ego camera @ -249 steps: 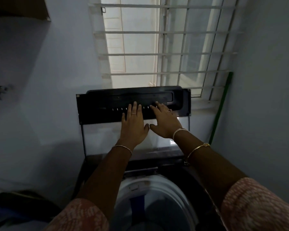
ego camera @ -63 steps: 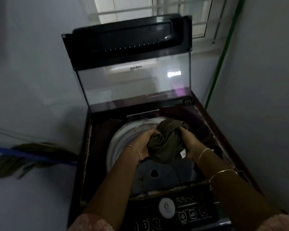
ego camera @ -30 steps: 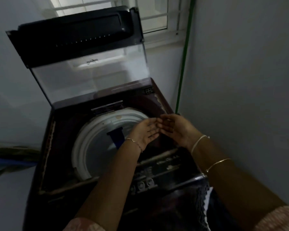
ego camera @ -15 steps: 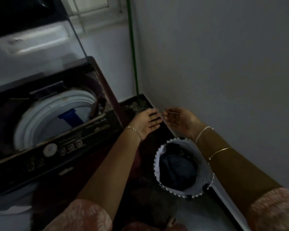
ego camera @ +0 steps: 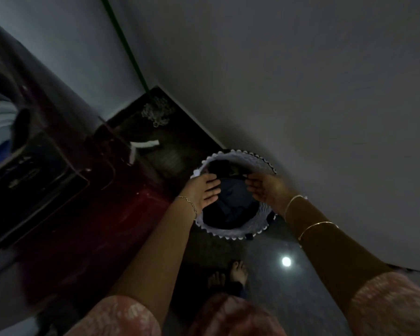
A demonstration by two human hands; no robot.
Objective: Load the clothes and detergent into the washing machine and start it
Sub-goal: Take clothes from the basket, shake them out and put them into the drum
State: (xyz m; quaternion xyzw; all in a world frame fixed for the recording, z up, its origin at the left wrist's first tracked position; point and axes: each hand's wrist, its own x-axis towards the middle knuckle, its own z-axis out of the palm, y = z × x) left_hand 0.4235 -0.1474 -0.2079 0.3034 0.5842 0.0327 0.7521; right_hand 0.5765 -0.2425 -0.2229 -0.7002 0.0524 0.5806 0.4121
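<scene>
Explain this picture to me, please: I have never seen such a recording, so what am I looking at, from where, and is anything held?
There is no robot here. One wide camera on a person's head looks down at their bare hands. The left hand and right hand reach, fingers straight, over a white laundry basket on the floor; neither grips anything yet. Dark clothes lie inside it. To the left stands the dark red washing machine. Behind, a mop with a green handle leans in the corner. The person's bare feet show below.
</scene>
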